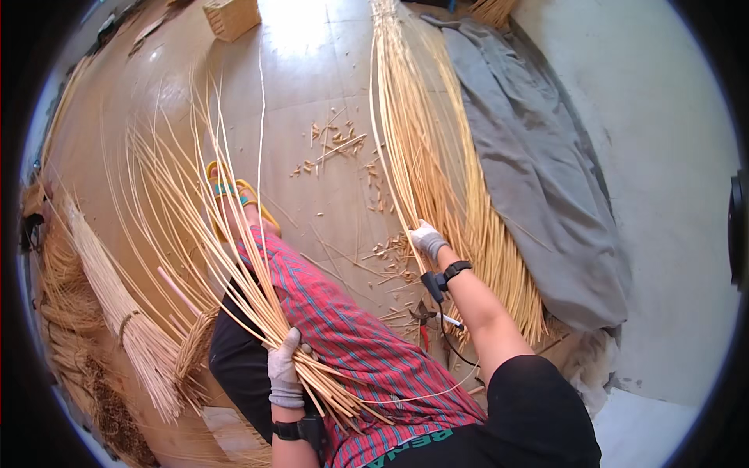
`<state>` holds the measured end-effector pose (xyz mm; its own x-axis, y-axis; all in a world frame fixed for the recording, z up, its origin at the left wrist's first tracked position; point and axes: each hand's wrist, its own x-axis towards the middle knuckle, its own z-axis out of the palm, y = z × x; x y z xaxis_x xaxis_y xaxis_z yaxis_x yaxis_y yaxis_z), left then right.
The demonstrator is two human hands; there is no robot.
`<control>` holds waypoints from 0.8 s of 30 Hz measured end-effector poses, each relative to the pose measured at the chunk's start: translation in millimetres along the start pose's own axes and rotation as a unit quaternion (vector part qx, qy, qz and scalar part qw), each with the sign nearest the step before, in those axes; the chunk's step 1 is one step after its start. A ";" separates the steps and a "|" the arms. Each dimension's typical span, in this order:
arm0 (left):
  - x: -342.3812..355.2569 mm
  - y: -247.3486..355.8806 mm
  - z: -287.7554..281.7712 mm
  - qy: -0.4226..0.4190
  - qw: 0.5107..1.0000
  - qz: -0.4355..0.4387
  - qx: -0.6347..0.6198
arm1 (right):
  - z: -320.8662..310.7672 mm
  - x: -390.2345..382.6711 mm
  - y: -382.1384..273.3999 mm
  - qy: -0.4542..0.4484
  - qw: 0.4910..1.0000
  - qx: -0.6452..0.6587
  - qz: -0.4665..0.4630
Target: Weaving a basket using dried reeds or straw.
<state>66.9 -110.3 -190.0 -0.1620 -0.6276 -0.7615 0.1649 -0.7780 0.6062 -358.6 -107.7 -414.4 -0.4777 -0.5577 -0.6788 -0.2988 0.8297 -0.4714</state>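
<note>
My left hand (284,358), in a white-grey glove, is closed round the lower part of a bundle of long pale canes (242,300). The bundle lies across my lap on a red checked cloth (343,312), its thin ends fanning out toward the far left. My right hand (426,239), gloved too, reaches out to the left edge of a large pile of canes (421,140) on the floor. Its fingers are closed at a cane there; the fingertips are partly hidden.
Red-handled cutters (424,318) and a white marker (449,320) lie near my right forearm. Cut cane bits (335,144) litter the floor. A grey cloth (523,156) lies right of the pile. On the left are a tied cane bundle (125,312) and a woven basket (197,343).
</note>
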 end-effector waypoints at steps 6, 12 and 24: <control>10.8 -7.9 13.1 -0.038 0.999 0.018 -0.031 | -56.2 -81.4 -23.4 0.188 0.981 -0.047 0.020; 12.2 -8.1 14.4 -0.065 0.997 0.030 -0.026 | -95.9 -81.2 11.4 0.214 0.929 -0.292 -0.077; 12.9 -21.4 -5.6 -0.147 0.985 0.003 -0.089 | -117.6 -118.9 -8.8 0.057 0.992 -0.113 -0.026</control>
<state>66.7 -101.6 -214.1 -0.4314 -0.6331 -0.6427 0.3311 -0.7738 0.5400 -396.4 -46.0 -263.3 -0.5435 -0.6041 -0.5828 -0.4961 0.7912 -0.3576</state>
